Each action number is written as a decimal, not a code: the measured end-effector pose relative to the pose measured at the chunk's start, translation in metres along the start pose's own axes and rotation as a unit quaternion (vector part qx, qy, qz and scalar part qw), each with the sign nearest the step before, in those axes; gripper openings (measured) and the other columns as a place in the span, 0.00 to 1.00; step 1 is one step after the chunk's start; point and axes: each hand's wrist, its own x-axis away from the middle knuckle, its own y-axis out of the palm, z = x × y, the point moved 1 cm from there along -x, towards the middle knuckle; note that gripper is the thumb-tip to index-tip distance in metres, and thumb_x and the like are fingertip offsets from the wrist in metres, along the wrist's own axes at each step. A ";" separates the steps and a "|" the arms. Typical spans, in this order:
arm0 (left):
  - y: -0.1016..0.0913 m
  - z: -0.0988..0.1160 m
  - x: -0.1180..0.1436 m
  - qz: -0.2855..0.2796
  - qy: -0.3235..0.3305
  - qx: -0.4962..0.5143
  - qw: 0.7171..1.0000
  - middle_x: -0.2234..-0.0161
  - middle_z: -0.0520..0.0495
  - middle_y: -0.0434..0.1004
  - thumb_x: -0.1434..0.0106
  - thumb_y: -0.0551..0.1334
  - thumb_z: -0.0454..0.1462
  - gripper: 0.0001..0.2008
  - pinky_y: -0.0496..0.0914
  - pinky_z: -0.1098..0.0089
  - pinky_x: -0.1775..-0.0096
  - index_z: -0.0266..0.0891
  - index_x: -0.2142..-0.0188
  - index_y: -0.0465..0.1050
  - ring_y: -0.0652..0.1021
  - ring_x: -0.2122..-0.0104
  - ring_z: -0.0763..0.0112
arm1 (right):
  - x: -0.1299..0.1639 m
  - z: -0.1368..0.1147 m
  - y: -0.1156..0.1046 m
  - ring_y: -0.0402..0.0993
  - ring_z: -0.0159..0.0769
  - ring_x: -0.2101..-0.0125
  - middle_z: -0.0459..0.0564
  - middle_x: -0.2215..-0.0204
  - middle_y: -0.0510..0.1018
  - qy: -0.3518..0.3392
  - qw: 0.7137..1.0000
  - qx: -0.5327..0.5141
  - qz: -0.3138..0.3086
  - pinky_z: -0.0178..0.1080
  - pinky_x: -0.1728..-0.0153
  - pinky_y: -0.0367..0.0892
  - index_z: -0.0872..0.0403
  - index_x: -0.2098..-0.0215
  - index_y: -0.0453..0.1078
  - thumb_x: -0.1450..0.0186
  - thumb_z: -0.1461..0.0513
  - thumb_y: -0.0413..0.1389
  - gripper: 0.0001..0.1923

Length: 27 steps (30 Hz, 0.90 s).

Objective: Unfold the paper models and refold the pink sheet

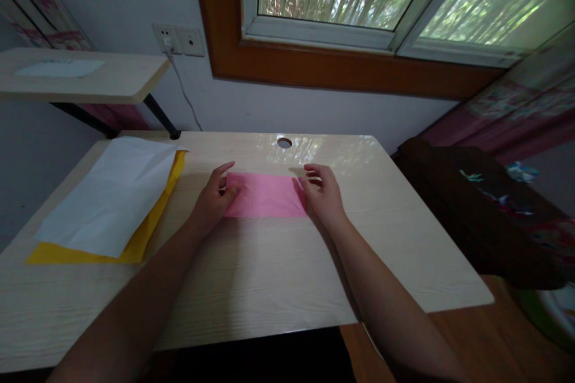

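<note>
A pink sheet of paper (pixel 268 196), an oblong wider than it is deep, lies on the light wooden desk (pixel 269 287). At its left end is my left hand (pixel 214 198), open, with the thumb over the paper's edge and the index finger stretched out beyond it. My right hand (pixel 324 192) is at the right end, fingers loosely curved and apart from the thumb, which is at the paper's edge. Neither hand visibly grips the sheet. The right hand hides a little of the paper's right edge.
To the left, a white sheet (pixel 112 191) overlaps a yellow sheet (pixel 153 224). A raised shelf (pixel 135 75) stands at the back left, bearing another paper (pixel 60 67). A cable hole (pixel 284 143) lies near the back edge. Beyond the right edge is a dark brown piece of furniture (pixel 467 221).
</note>
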 end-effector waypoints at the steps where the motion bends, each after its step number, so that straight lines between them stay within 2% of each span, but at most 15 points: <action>1: 0.000 0.000 0.000 0.000 0.000 -0.010 1.000 0.61 0.48 0.79 0.36 0.65 0.43 0.32 0.72 0.69 0.61 0.45 0.35 0.60 0.79 0.64 0.68 | 0.001 -0.006 -0.001 0.73 0.44 0.52 0.54 0.51 0.75 -0.040 0.999 0.022 -0.013 0.49 0.52 0.72 0.47 0.49 0.73 0.35 0.56 0.61 0.15; 3: 0.001 0.000 0.001 0.000 0.000 -0.021 1.000 0.58 0.47 0.80 0.36 0.65 0.43 0.29 0.72 0.68 0.60 0.46 0.36 0.63 0.79 0.62 0.67 | 0.003 -0.021 -0.003 0.69 0.47 0.44 0.53 0.47 0.75 -0.112 0.990 0.058 -0.055 0.55 0.41 0.65 0.45 0.48 0.74 0.33 0.57 0.61 0.15; 5: 0.001 -0.002 0.000 0.006 -0.001 -0.026 1.000 0.56 0.47 0.79 0.36 0.65 0.43 0.27 0.72 0.68 0.60 0.45 0.39 0.66 0.79 0.59 0.65 | 0.006 -0.035 0.000 0.69 0.48 0.43 0.52 0.44 0.74 -0.164 0.975 0.069 -0.131 0.56 0.40 0.65 0.42 0.44 0.73 0.34 0.56 0.62 0.19; 8: 0.001 -0.006 -0.002 0.022 -0.016 -0.023 0.999 0.55 0.46 0.79 0.38 0.66 0.43 0.24 0.71 0.69 0.62 0.44 0.42 0.70 0.78 0.59 0.64 | 0.012 -0.047 0.009 0.68 0.48 0.40 0.52 0.39 0.72 -0.220 0.938 0.084 -0.256 0.55 0.39 0.65 0.41 0.38 0.68 0.35 0.54 0.64 0.28; 10: 0.001 -0.010 -0.003 0.026 -0.033 -0.005 0.999 0.56 0.46 0.79 0.38 0.66 0.43 0.23 0.70 0.69 0.63 0.43 0.44 0.71 0.78 0.61 0.65 | 0.015 -0.047 0.016 0.67 0.49 0.39 0.52 0.38 0.71 -0.248 0.917 0.097 -0.296 0.55 0.39 0.65 0.41 0.35 0.65 0.36 0.52 0.65 0.32; 12: 0.002 -0.012 -0.004 0.024 -0.048 0.025 0.998 0.58 0.46 0.78 0.38 0.66 0.44 0.22 0.70 0.70 0.64 0.41 0.46 0.71 0.77 0.63 0.66 | 0.017 -0.044 0.021 0.68 0.50 0.39 0.52 0.37 0.70 -0.261 0.907 0.115 -0.311 0.56 0.40 0.65 0.41 0.34 0.63 0.36 0.52 0.65 0.33; 15: 0.005 -0.013 -0.004 0.019 -0.060 0.063 0.996 0.62 0.49 0.77 0.38 0.66 0.44 0.18 0.68 0.72 0.65 0.40 0.50 0.74 0.75 0.64 0.68 | 0.017 -0.039 0.022 0.70 0.49 0.41 0.52 0.39 0.73 -0.260 0.908 0.138 -0.298 0.56 0.40 0.66 0.43 0.36 0.67 0.32 0.56 0.61 0.26; 17: 0.008 -0.009 -0.003 0.017 -0.071 0.091 0.993 0.64 0.49 0.76 0.38 0.65 0.43 0.16 0.68 0.73 0.67 0.39 0.54 0.75 0.75 0.66 0.70 | 0.017 -0.038 0.021 0.74 0.47 0.45 0.51 0.44 0.77 -0.250 0.917 0.138 -0.277 0.54 0.43 0.68 0.44 0.40 0.71 0.30 0.58 0.57 0.20; 19: 0.010 -0.004 -0.001 0.011 -0.089 0.146 0.985 0.66 0.50 0.75 0.36 0.63 0.45 0.16 0.69 0.72 0.69 0.39 0.53 0.74 0.75 0.69 0.70 | 0.017 -0.038 0.018 0.77 0.46 0.49 0.51 0.49 0.81 -0.231 0.933 0.128 -0.245 0.52 0.47 0.71 0.45 0.45 0.75 0.29 0.59 0.56 0.16; 23: 0.012 0.006 0.001 0.001 -0.088 0.254 0.963 0.65 0.51 0.75 0.33 0.58 0.51 0.21 0.72 0.69 0.71 0.45 0.45 0.63 0.78 0.73 0.70 | 0.018 -0.037 0.011 0.80 0.43 0.57 0.51 0.55 0.83 -0.161 0.970 0.097 -0.155 0.47 0.53 0.72 0.45 0.49 0.78 0.29 0.57 0.55 0.13; 27: 0.010 0.006 0.001 0.036 -0.025 0.258 0.965 0.62 0.51 0.72 0.33 0.60 0.50 0.20 0.72 0.69 0.68 0.46 0.47 0.64 0.76 0.70 0.72 | 0.019 -0.035 0.002 0.78 0.41 0.64 0.50 0.63 0.83 -0.059 0.997 0.042 -0.028 0.44 0.60 0.71 0.45 0.54 0.79 0.29 0.54 0.55 0.12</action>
